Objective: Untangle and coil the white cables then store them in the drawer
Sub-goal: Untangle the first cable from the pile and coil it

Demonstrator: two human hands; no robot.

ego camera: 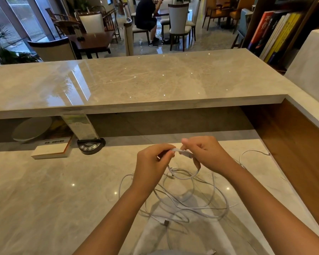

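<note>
A tangle of thin white cables (191, 205) lies on the lower marble desk (44, 199) in front of me. My left hand (151, 162) and my right hand (204, 153) are raised just above the tangle, close together. Both pinch the same white cable, a short stretch of it (176, 150) running between them. A loop of it hangs down below the hands to the pile. One cable end (254, 151) trails off to the right, and a connector (165, 222) lies near the front. No drawer is in view.
A raised marble counter (136, 80) runs across behind the desk. Under its overhang stand a book (52, 149), a black round device with buttons (90, 146) holding a card, and a pale disc (31, 128). A wood panel (293, 144) walls the right side.
</note>
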